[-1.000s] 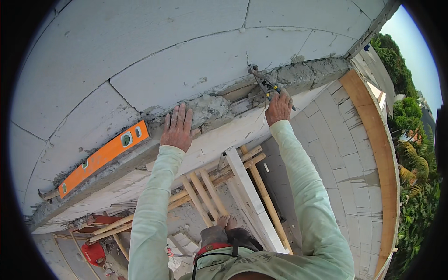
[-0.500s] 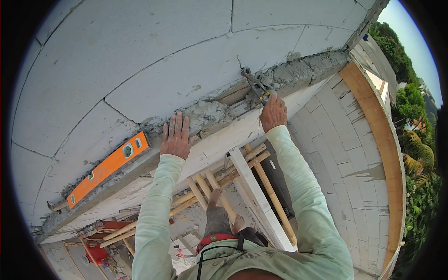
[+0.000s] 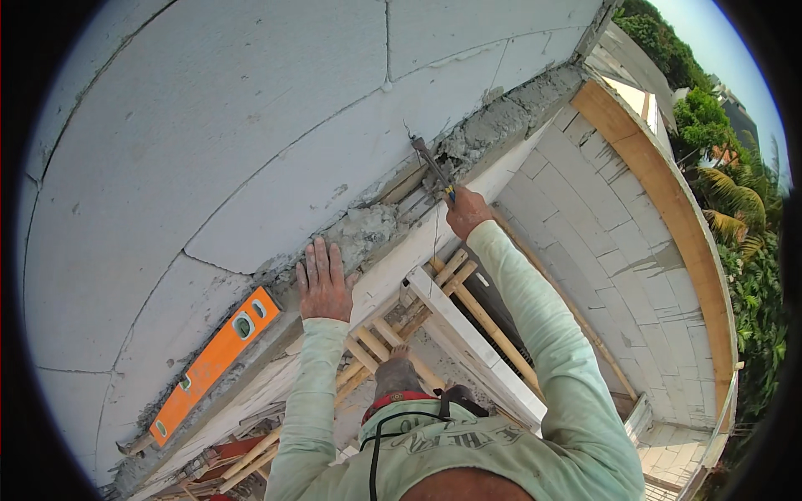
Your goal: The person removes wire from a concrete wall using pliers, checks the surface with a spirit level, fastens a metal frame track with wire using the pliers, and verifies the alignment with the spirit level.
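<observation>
Right hand [image 3: 469, 212] encircles yellow-marked grey metal pincers [image 3: 431, 160], long axis toward eleven o'clock; flat, empty left hand [image 3: 325, 288] lies farther, at eight.

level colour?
Orange: the level shows best in the head view, the only one.

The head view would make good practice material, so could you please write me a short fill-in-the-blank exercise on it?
1. The spirit level is ____ in colour.
2. Of the spirit level and the pliers-like tool, the right hand holds the ____.
3. In the picture, the spirit level lies to the ____ of the left hand.
4. The person's long sleeves are pale ____.

Missing words: orange; pliers-like tool; left; green.
</observation>
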A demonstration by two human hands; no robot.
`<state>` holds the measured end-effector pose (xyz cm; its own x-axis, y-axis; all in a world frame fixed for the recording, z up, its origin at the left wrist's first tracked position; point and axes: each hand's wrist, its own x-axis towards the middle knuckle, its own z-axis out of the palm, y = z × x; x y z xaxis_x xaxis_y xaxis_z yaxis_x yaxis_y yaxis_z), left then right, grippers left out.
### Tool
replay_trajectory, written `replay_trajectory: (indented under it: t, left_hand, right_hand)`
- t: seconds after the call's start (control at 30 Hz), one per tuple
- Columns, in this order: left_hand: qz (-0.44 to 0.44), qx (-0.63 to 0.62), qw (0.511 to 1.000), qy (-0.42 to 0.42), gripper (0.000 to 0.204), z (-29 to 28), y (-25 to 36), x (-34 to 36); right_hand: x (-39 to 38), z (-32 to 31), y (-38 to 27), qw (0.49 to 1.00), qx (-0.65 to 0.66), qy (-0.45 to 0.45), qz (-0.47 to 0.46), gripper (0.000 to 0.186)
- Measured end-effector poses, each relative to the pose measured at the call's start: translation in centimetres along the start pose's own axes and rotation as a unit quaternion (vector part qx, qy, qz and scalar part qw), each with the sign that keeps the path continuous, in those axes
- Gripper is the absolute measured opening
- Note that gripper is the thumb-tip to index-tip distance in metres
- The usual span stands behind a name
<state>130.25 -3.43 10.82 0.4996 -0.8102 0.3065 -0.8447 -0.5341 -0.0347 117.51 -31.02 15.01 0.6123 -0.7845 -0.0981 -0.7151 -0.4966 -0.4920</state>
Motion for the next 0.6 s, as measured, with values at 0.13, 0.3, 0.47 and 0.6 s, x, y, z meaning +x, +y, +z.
replay_trajectory:
  t: [0.13, 0.3, 0.47, 0.6]
  left_hand:
    - [-0.013, 0.003, 1.000, 0.012, 0.076, -0.6, -0.1, -0.4]
    - [0.001, -0.034, 0.999, -0.004, 0.076, 0.0, 0.7, 0.1]
    - [-0.011, -0.024, 0.999, -0.020, 0.074, -0.9, 0.0, -0.9]
    - [-0.002, -0.036, 0.999, -0.001, 0.077, -0.9, 0.3, -0.1]
  right_hand:
    - [-1.5, 0.4, -1.6, 0.999, 0.028, 0.031, -0.018, 0.020]
    - [0.0, -0.2, 1.1, 0.999, -0.030, 0.036, 0.004, 0.023]
    - [-1.3, 0.6, -0.8, 0.999, -0.005, -0.006, 0.041, 0.023]
    - [0.1, -1.8, -1.0, 0.997, -0.040, -0.014, 0.066, 0.023]
